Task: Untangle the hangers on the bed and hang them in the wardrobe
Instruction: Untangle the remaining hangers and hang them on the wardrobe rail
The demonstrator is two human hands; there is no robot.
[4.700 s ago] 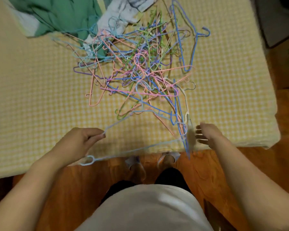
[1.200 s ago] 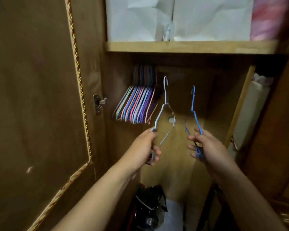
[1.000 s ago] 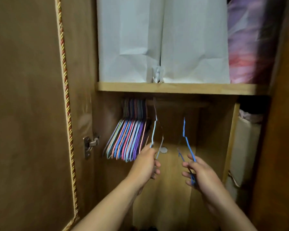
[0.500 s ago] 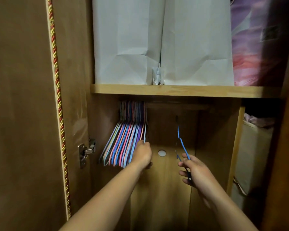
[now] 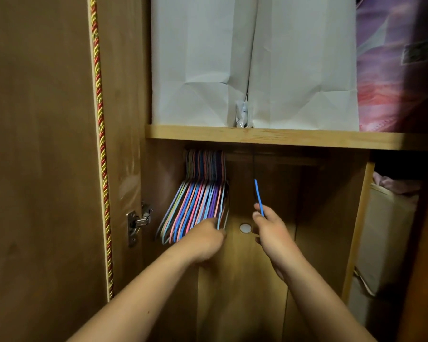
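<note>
While both hands reach into the wardrobe (image 5: 277,137), hangers meet the rail.
Left hand (image 5: 204,239) grips the hung bundle (image 5: 195,206) (rightmost hanger); right hand (image 5: 272,230) pinches a blue hanger (image 5: 258,197).

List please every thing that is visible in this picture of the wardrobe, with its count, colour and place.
hung hangers: one packed bunch, count unclear; pink, blue, purple, pale green; on the rail under the shelf, at its left end
blue hanger: one, blue; right of the bunch, its top lost in shadow
shelf: one, light wood; across the wardrobe above the rail
white paper bags: two, white; side by side on the shelf
purple-pink bundle: one, purple and pink; on the shelf, right of the bags
wardrobe door: one, brown; open at left, with red-gold cord trim
hinge: one, metal; on the door's inner edge
left hand: one; grips the right-hand end of the hung bunch
right hand: one; pinches the blue hanger
</note>
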